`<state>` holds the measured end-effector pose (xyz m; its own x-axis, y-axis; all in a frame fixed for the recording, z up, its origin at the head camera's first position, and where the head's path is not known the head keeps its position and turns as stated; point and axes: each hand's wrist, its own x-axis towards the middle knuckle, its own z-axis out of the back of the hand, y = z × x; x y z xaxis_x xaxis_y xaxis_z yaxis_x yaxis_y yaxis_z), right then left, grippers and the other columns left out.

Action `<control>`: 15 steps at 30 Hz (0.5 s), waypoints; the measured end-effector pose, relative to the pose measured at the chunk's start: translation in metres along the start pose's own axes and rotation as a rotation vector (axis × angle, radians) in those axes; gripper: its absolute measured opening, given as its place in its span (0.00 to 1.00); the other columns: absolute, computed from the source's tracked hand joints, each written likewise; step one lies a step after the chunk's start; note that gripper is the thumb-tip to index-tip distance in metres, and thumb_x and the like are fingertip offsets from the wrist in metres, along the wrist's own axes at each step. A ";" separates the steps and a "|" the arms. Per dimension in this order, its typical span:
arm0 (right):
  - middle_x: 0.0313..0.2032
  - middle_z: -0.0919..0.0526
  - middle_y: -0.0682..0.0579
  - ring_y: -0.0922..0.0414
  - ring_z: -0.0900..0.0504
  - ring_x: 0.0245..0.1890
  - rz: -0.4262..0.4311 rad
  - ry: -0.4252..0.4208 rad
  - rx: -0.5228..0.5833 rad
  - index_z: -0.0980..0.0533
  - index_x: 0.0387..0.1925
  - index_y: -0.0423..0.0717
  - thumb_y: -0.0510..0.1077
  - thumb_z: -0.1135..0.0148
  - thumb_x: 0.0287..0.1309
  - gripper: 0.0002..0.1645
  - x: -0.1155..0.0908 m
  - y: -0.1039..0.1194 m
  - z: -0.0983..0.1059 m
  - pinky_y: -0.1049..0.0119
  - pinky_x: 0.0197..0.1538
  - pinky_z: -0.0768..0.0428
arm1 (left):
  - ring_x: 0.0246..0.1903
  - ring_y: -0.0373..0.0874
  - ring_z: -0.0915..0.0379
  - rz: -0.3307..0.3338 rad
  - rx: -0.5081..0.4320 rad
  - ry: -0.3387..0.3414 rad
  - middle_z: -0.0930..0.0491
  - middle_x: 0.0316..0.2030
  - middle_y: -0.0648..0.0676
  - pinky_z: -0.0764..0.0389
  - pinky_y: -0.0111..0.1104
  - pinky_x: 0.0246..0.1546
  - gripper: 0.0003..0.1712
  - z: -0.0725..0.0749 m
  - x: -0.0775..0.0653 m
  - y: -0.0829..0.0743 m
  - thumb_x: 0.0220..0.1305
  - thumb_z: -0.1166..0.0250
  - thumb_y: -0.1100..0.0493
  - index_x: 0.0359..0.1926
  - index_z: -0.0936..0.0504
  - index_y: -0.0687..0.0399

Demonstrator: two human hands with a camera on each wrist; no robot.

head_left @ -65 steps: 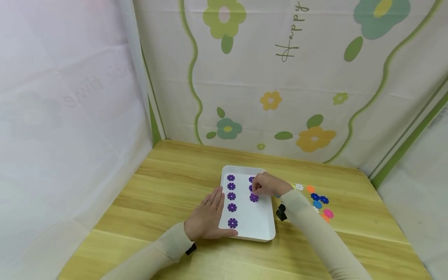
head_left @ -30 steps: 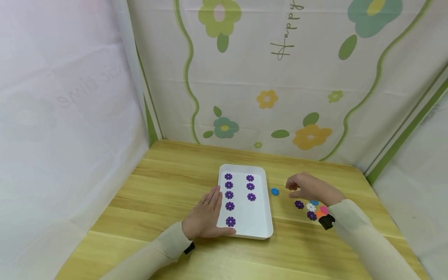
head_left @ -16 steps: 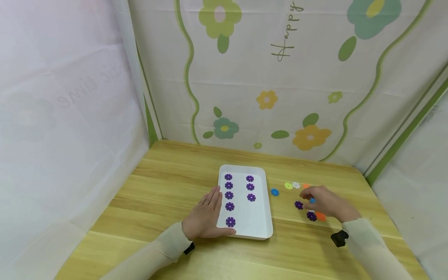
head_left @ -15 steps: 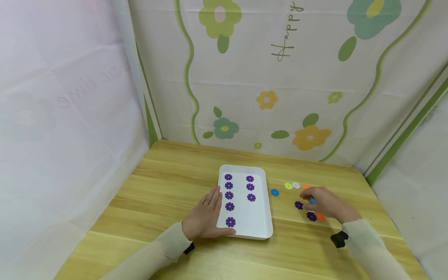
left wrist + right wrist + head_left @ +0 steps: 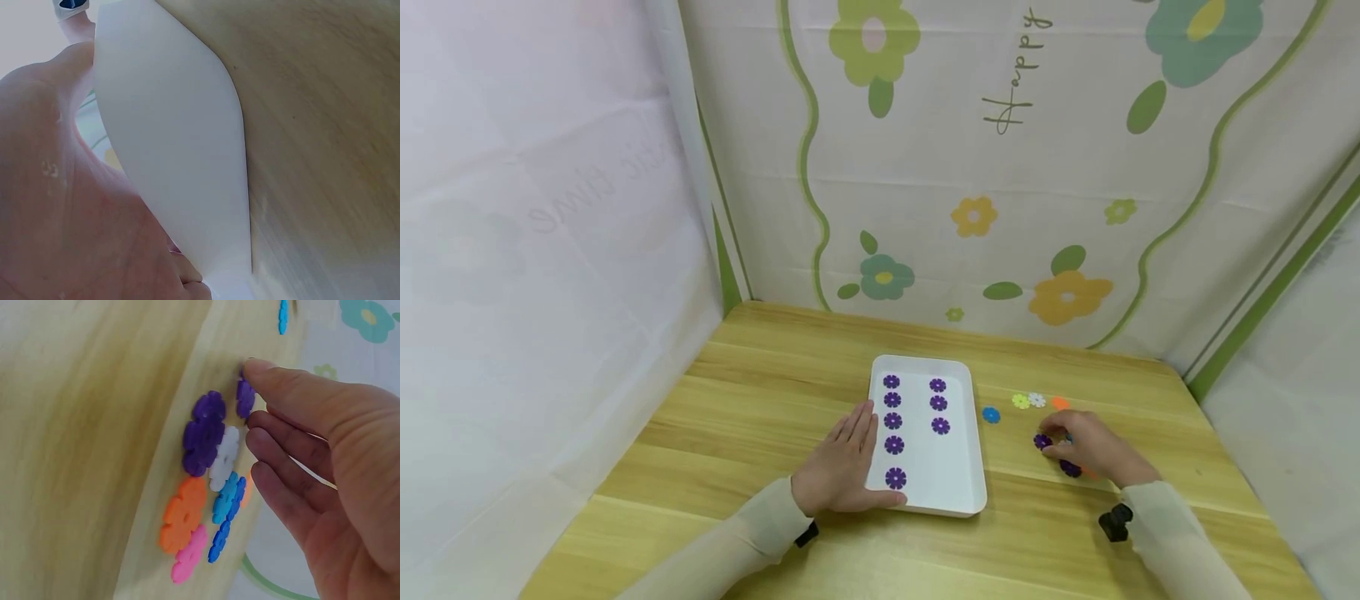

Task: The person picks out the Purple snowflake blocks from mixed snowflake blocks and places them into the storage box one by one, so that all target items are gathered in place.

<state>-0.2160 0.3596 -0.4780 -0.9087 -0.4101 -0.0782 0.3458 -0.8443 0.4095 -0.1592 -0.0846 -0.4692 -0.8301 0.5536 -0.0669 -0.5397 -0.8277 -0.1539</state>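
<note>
A white tray (image 5: 943,483) holds purple snowflake discs in two columns, a longer left one (image 5: 892,421) and three discs (image 5: 938,403) on the right. My left hand (image 5: 838,467) lies along the tray's left side, fingers straight, thumb over its near edge; the left wrist view has the palm against the tray wall (image 5: 181,137). Right of the tray, my right hand (image 5: 1093,446) has thumb and index finger at opposite edges of a purple snowflake disc (image 5: 1042,442). In the right wrist view the thumb tip meets this disc (image 5: 245,397), and the index fingertip is hidden.
Beside the right hand lie another purple disc (image 5: 204,432) and white (image 5: 225,458), orange (image 5: 184,515), pink (image 5: 189,555) and blue discs (image 5: 219,541). A lone blue disc (image 5: 991,415) sits near the tray, with a yellow disc (image 5: 1021,401) farther back. Printed curtains (image 5: 925,167) surround the wooden table.
My right hand has left the tray's right column, travelled right to the loose discs, and closed its thumb and index finger in on a purple one. The left hand stays at the tray.
</note>
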 end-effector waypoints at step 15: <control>0.36 0.15 0.56 0.64 0.22 0.33 -0.018 0.100 0.112 0.14 0.42 0.45 0.40 0.23 0.60 0.10 0.015 -0.002 0.009 0.70 0.35 0.20 | 0.84 0.62 0.55 0.005 -0.004 0.006 0.53 0.83 0.70 0.43 0.50 0.83 0.73 -0.002 0.001 0.000 0.61 0.45 0.14 0.81 0.46 0.72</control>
<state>-0.2328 0.3585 -0.4721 -0.8846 -0.4325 -0.1744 0.2966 -0.8103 0.5054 -0.1595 -0.0842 -0.4709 -0.8321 0.5498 -0.0736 -0.5347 -0.8303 -0.1575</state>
